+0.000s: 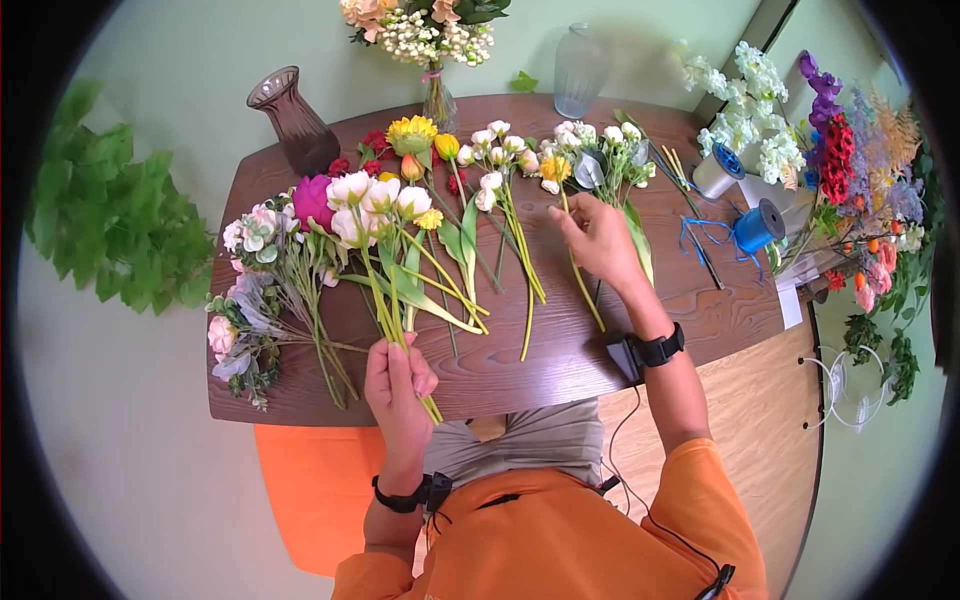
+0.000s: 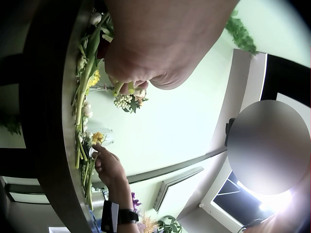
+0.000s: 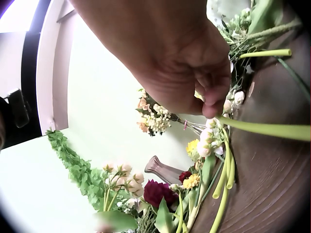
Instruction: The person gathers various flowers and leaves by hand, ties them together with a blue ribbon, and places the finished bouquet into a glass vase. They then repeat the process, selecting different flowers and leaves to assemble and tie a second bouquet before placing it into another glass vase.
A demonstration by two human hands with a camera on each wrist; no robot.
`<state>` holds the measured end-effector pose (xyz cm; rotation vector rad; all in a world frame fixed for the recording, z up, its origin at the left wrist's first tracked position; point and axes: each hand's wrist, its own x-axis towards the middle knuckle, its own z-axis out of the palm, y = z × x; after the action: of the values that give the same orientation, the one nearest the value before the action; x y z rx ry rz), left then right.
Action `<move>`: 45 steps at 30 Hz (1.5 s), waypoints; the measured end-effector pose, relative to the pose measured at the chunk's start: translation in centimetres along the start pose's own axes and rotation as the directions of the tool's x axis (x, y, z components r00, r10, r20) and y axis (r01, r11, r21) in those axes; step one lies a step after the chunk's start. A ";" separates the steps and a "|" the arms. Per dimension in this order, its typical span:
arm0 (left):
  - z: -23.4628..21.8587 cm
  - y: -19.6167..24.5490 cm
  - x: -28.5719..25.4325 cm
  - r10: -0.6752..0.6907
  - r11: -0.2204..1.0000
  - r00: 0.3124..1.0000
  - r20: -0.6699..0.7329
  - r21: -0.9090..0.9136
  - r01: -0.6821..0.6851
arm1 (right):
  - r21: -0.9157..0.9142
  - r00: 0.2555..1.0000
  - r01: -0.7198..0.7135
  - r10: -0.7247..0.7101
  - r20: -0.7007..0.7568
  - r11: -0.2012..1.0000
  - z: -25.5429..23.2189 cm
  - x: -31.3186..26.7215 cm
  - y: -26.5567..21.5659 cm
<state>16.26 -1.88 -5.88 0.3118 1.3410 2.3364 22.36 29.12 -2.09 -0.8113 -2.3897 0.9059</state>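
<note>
My left hand [image 1: 398, 385] grips a bunch of green stems near the table's front edge; white flowers [image 1: 362, 205] top the bunch and lean away from me. The cut stem ends poke out below the fist, and in the left wrist view they show beside the curled fingers. Over the right half of the table, my right hand [image 1: 600, 240] pinches one green stem [image 3: 265, 128] between thumb and fingertips. A yellow flower [image 1: 556, 169] heads that stem, whose lower end slants toward me. White blooms [image 1: 575, 134] with greenery lie just beyond the right hand.
Loose flowers spread over the brown table [image 1: 490, 385]. Behind them stand a dark glass vase [image 1: 293, 122], a filled vase [image 1: 440, 105] and a clear vase [image 1: 578, 75]. Blue ribbon spools [image 1: 758, 226] lie at right beside more flowers [image 1: 850, 180]. A thin cable hangs from the right wrist.
</note>
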 end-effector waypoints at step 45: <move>4.1 -2.9 -0.4 0.010 0.932 0.975 0.221 0.351 -0.090 | 0.819 0.800 -0.481 -0.227 0.556 0.313 5.7 -5.8 -8.9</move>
<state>18.98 2.32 -6.31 0.6979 1.6601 2.0129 20.00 17.35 -0.92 -0.1883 -1.5390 2.6175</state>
